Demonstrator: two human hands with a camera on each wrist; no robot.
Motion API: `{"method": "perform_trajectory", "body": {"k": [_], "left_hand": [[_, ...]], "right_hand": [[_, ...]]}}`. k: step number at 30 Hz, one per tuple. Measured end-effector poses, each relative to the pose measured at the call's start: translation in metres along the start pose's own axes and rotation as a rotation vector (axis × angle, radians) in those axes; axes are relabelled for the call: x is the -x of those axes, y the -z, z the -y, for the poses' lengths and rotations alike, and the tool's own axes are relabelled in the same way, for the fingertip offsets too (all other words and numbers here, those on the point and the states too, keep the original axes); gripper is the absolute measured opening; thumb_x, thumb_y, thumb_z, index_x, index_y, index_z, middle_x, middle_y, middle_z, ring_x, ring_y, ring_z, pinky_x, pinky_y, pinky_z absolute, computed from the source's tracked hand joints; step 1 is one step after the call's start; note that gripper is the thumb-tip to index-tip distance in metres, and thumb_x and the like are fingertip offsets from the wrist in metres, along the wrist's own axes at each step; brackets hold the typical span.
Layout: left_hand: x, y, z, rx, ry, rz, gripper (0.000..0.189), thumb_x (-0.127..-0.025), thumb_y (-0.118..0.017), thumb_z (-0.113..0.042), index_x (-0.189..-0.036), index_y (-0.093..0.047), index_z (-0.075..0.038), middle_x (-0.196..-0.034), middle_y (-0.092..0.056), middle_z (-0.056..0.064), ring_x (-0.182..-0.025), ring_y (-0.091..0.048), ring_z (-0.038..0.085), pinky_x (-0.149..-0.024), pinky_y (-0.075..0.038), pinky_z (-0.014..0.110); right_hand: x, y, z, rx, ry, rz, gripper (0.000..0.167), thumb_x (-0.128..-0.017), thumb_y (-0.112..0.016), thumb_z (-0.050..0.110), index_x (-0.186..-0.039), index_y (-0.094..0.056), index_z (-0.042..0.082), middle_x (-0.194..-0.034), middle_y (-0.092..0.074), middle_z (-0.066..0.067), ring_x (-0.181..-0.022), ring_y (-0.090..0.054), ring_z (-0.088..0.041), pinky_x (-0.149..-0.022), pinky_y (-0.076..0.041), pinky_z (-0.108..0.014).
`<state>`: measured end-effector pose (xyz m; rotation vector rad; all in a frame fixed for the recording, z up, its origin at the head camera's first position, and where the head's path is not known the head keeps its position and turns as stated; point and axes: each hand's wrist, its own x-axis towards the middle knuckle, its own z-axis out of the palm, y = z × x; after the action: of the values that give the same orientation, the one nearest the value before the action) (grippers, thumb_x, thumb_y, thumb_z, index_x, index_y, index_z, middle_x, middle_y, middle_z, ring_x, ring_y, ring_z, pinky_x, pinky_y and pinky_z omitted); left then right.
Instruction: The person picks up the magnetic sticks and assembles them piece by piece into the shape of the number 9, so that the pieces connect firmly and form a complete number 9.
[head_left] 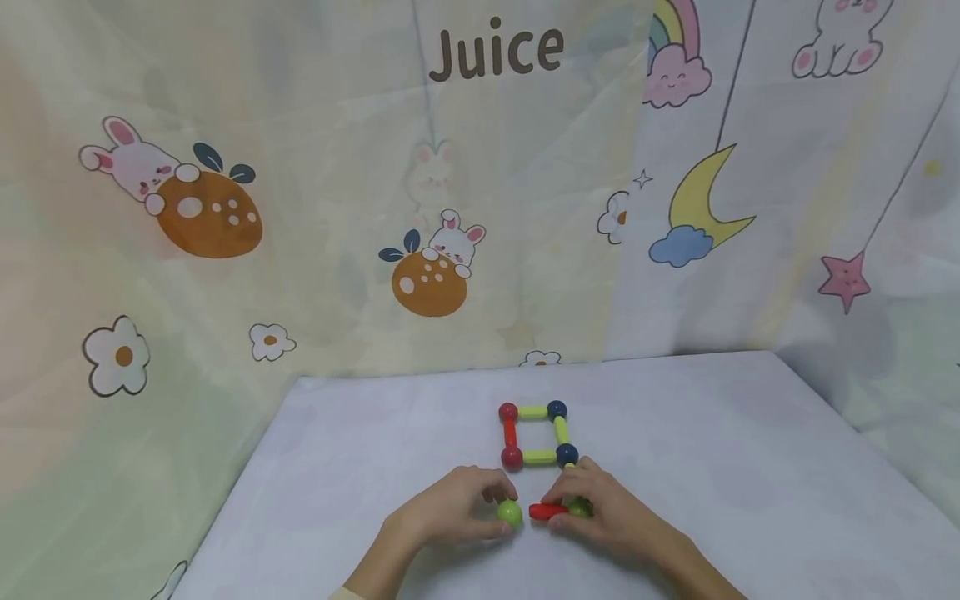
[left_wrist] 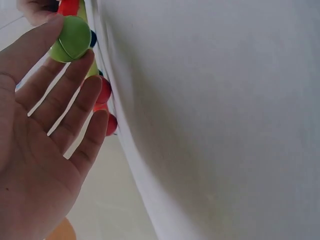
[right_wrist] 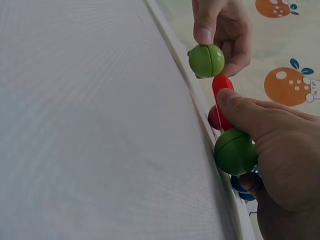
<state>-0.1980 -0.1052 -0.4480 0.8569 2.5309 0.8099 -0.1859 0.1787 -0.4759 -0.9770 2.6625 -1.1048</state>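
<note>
My left hand (head_left: 467,502) pinches a glossy green ball (head_left: 510,512) between thumb and fingertips; its other fingers spread loosely in the left wrist view. Facing it, my right hand (head_left: 606,510) grips a red rod (head_left: 547,512), thumb along its side. A second green ball (right_wrist: 235,151) sits at that rod's near end in the right wrist view, partly covered by the hand. A small gap lies between the rod's free end and the first ball in the head view. Just beyond the hands lies a square of rods and balls, with a red rod (head_left: 510,432) on its left side.
The square has red balls (head_left: 512,457) on the left, dark blue balls (head_left: 557,409) on the right and yellow-green rods (head_left: 538,457) between. Another yellow-green piece shows at the near blue ball, mostly behind my right hand. A printed cloth hangs behind the white table (head_left: 360,433).
</note>
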Motion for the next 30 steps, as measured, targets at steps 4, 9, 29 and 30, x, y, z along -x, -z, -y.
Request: {"method": "perform_trajectory", "body": {"k": [4,9,29,30], "left_hand": [[-0.006,-0.003,-0.003,-0.015,-0.032,0.018,0.030,-0.088,-0.080,-0.037,-0.114,-0.069,-0.029,-0.098,-0.064,-0.023,-0.095,-0.057,-0.003,-0.089,-0.052,0.025],[-0.010,-0.004,-0.011,-0.060,-0.045,0.041,0.028,-0.088,-0.080,-0.037,-0.113,-0.070,-0.030,-0.096,-0.065,-0.022,-0.093,-0.057,-0.003,-0.089,-0.052,0.025],[-0.009,-0.005,-0.011,-0.053,0.021,0.070,0.031,-0.089,-0.079,-0.033,-0.118,-0.069,-0.028,-0.100,-0.066,-0.020,-0.092,-0.057,-0.002,-0.089,-0.053,0.026],[-0.009,-0.005,-0.010,-0.044,0.020,0.069,0.031,-0.089,-0.079,-0.033,-0.118,-0.069,-0.028,-0.100,-0.065,-0.020,-0.092,-0.057,-0.002,-0.089,-0.053,0.025]], "right_hand": [[0.001,0.000,-0.002,0.010,0.025,-0.034,0.018,-0.091,-0.076,0.046,-0.108,-0.074,0.041,-0.100,-0.067,0.026,-0.094,-0.049,-0.008,-0.077,-0.043,-0.024],[0.004,0.000,-0.003,-0.011,-0.010,-0.031,0.018,-0.090,-0.077,0.046,-0.107,-0.074,0.043,-0.099,-0.067,0.025,-0.096,-0.049,-0.010,-0.077,-0.043,-0.024],[0.001,-0.003,-0.001,0.036,-0.026,-0.043,0.020,-0.092,-0.073,0.050,-0.108,-0.076,0.037,-0.100,-0.064,0.021,-0.095,-0.047,-0.009,-0.076,-0.044,-0.024],[0.001,-0.002,-0.001,0.040,-0.039,-0.058,0.021,-0.093,-0.071,0.050,-0.108,-0.076,0.036,-0.100,-0.063,0.020,-0.094,-0.047,-0.009,-0.075,-0.044,-0.024]]}}
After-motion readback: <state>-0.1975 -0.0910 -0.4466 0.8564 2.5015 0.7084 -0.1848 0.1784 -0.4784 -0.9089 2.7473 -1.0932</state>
